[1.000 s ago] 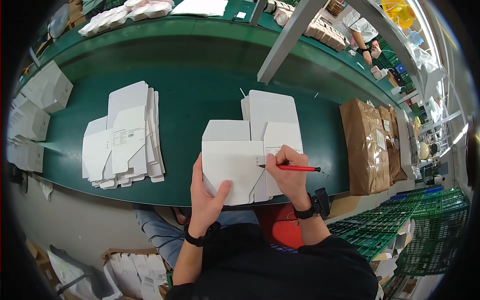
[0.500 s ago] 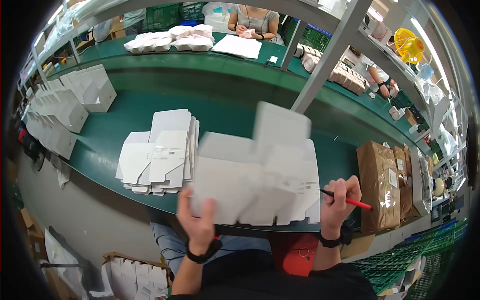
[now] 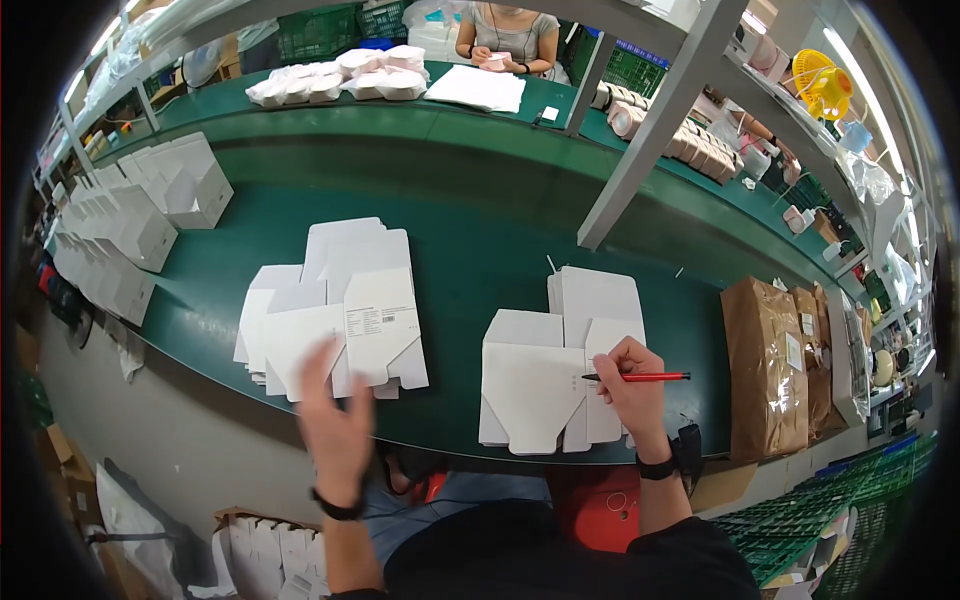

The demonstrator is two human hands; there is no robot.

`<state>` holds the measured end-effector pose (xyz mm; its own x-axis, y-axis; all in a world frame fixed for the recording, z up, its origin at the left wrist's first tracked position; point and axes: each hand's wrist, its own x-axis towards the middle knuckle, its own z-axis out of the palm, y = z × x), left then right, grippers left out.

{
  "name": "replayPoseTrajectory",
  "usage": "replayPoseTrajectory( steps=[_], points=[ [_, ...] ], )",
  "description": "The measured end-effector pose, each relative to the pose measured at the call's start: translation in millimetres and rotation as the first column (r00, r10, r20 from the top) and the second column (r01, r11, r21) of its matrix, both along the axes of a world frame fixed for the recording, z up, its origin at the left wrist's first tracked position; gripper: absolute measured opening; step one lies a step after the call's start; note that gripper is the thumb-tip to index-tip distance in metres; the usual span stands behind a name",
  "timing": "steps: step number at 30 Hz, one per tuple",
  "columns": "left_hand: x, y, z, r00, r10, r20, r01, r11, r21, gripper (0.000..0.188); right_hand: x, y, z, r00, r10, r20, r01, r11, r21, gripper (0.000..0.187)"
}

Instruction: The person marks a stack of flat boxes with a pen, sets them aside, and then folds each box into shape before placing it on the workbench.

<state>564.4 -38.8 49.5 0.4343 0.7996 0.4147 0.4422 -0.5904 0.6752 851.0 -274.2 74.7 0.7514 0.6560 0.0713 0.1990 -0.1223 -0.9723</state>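
My right hand is closed around a red pen with a dark tip. The tip points left, over the right stack of flat white cartons, beside small printed marks on the top one. At the front edge of the left stack of flat white cartons, my left hand is open, fingers apart and a little blurred. The uppermost carton there lies slightly askew, its printed panel facing up. Whether my left fingertips touch it, I cannot tell.
Folded-up white boxes stand at the table's left end. Brown wrapped packages sit at the right. A grey metal post rises behind the right stack. Across the bench a person handles a small pink item near wrapped bundles.
The blurred carton that was over the right stack now lies on the left stack. My left hand has moved left; my right hand has brought the pen left over the right stack.
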Motion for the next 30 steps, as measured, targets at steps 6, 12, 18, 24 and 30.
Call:
replayPoseTrajectory(
  steps=[6,12,18,24,30],
  points=[
    [87.8,-99.0,-32.8,0.879,-0.36,0.312,0.438,0.869,-0.231,0.084,-8.7,11.5,-6.8,1.0,0.0,-0.029,0.0,1.0,0.017,0.018],
    [94.8,-104.0,-65.2,0.793,-0.357,0.493,0.562,0.742,-0.366,0.089,-5.1,4.7,-19.4,0.997,-0.033,0.073,0.024,0.993,0.112,0.022],
    [97.7,-100.4,-67.4,0.79,-0.371,0.488,0.568,0.744,-0.353,0.086,3.4,-2.0,-24.0,0.978,-0.059,0.198,0.054,0.998,0.031,0.036],
    [100.5,-104.2,-65.9,0.778,-0.345,0.524,0.566,0.748,-0.348,0.08,3.9,-6.9,-29.0,0.953,-0.042,0.299,0.044,0.999,-0.001,0.041],
    [98.9,-105.2,-68.5,0.791,-0.359,0.495,0.551,0.769,-0.324,0.081,-3.7,-2.5,-23.1,0.905,0.016,0.424,0.007,0.999,-0.052,0.039]
  ],
)
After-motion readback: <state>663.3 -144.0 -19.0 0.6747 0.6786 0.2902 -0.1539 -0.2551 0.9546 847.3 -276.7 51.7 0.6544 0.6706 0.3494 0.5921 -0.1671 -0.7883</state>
